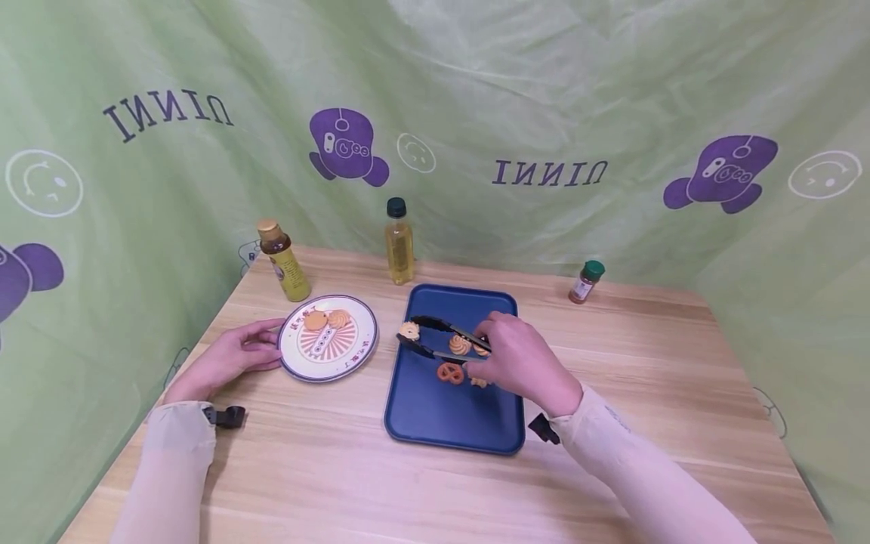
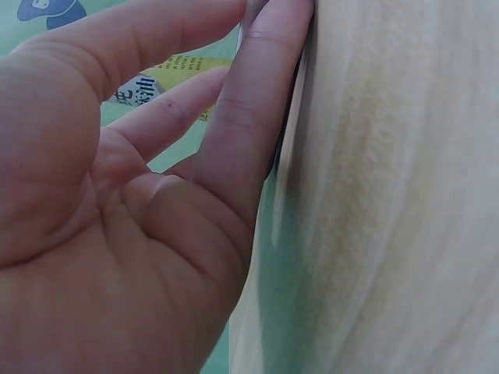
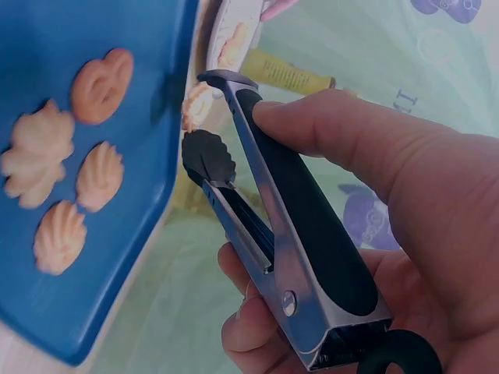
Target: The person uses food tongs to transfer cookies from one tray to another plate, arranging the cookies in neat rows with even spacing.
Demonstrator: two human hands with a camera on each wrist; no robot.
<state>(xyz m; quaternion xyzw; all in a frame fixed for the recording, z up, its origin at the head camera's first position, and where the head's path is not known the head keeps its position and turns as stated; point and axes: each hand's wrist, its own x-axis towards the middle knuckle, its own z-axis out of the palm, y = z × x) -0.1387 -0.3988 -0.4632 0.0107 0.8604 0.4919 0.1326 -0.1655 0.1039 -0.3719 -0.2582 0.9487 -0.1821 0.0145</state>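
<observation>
- The right hand (image 1: 519,361) grasps black-tipped tongs (image 1: 442,340) over the blue tray (image 1: 435,423); a pale cookie (image 1: 409,330) sits between the tips, seemingly pinched.
- The left hand (image 1: 227,357) lies relaxed with straight fingers against the striped plate (image 1: 292,361), which carries two round biscuits (image 1: 326,319).
- More cookies (image 3: 47,187) lie on the tray.
- Two bottles (image 1: 398,242) stand behind.

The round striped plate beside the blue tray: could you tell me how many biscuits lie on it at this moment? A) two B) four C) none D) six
A: in the head view the round striped plate carries two round orange biscuits side by side near its far rim, while the left hand touches its near-left edge and the right hand holds the black-tipped metal tongs over the blue rectangular tray.
</observation>
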